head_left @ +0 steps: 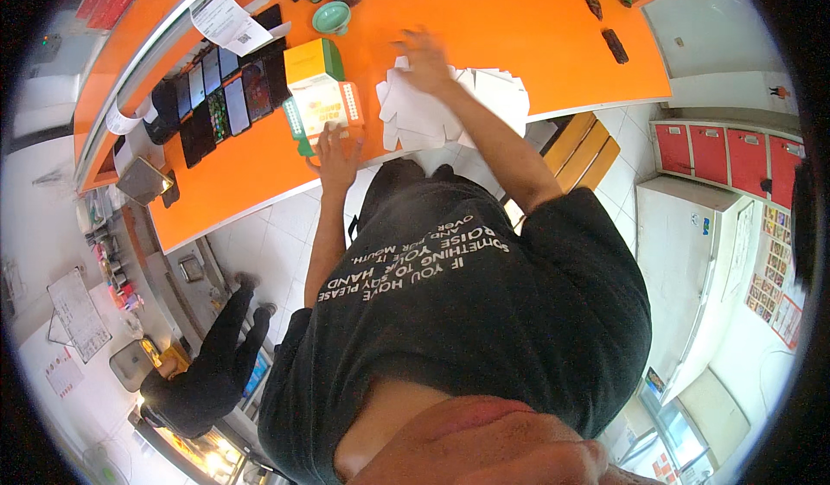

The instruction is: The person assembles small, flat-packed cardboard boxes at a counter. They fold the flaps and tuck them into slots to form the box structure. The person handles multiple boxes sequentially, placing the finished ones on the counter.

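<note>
On the glossy orange worktop (527,18), the yellow, green and white printed cardboard carton (322,105) lies at 11 o'clock from the middle of the view, with the bare left hand (335,158) at its 6 o'clock edge, fingers extended and laid against the printed panel without clenching. At the carton's 3 o'clock sits a loose pile of flat white cardboard blanks (419,119), where the bare right hand (424,63) (blurred, so contact is unclear) is at the pile's 11 o'clock, its fingers spread and unclenched. Rows of flat rectangular phones (235,105) lie at the carton's 9 o'clock, and a round pale-green bowl (332,18) stands at its 12.
</note>
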`<action>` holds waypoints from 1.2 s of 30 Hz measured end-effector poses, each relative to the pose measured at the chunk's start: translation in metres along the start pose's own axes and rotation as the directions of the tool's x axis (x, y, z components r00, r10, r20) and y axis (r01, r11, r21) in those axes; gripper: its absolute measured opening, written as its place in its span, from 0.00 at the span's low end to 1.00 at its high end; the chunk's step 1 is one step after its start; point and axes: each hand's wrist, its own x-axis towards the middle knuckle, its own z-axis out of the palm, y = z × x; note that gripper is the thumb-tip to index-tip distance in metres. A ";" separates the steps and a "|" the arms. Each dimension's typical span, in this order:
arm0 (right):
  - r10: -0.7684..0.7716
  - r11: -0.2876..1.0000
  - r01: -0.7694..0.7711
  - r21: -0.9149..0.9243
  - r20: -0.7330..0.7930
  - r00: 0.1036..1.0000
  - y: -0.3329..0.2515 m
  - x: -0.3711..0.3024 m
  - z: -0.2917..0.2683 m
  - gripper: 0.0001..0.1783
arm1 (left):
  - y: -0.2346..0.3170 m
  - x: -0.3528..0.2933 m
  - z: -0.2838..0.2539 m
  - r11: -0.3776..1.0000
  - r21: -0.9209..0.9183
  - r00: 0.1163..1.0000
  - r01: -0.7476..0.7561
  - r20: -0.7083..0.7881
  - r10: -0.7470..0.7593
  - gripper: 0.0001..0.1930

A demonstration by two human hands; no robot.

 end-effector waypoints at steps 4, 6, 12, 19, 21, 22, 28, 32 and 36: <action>0.415 0.884 -0.268 -0.384 0.377 0.828 0.084 -0.077 -0.091 0.57 | 0.005 -0.016 -0.014 0.986 -0.164 0.986 -0.024 -0.165 -0.004 0.32; 0.407 0.901 -0.278 -0.333 0.428 0.807 0.104 -0.104 -0.106 0.55 | 0.010 -0.019 -0.016 0.976 -0.198 0.976 -0.089 -0.211 0.046 0.30; 0.318 0.921 -0.247 -0.301 0.214 0.924 0.094 -0.146 -0.099 0.47 | 0.037 -0.006 -0.016 0.926 -0.280 0.951 -0.252 -0.249 0.184 0.26; 0.122 0.926 -0.136 -0.353 -0.062 0.991 0.087 -0.162 -0.080 0.24 | 0.069 0.000 -0.020 0.838 -0.417 0.930 -0.351 -0.261 0.259 0.24; 0.130 0.949 -0.123 -0.289 0.006 0.991 0.085 -0.158 -0.082 0.18 | 0.074 -0.002 -0.023 0.816 -0.437 0.919 -0.378 -0.282 0.275 0.22; 0.133 0.959 -0.118 -0.257 0.040 0.990 0.084 -0.156 -0.083 0.15 | 0.076 -0.002 -0.025 0.795 -0.449 0.907 -0.408 -0.300 0.297 0.21; 0.220 0.956 -0.169 -0.238 0.207 0.953 0.081 -0.125 -0.114 0.11 | 0.089 -0.016 -0.045 0.710 -0.649 0.958 -0.272 -0.111 0.266 0.16; 0.114 0.982 -0.098 -0.159 0.089 0.990 0.018 -0.110 -0.192 0.16 | 0.093 -0.024 -0.056 0.541 -0.831 0.945 -0.131 0.060 0.321 0.18; -0.254 0.967 0.249 -0.053 -0.145 0.956 -0.049 -0.117 -0.219 0.17 | 0.137 -0.041 -0.092 0.054 -0.987 0.903 0.149 0.158 0.400 0.22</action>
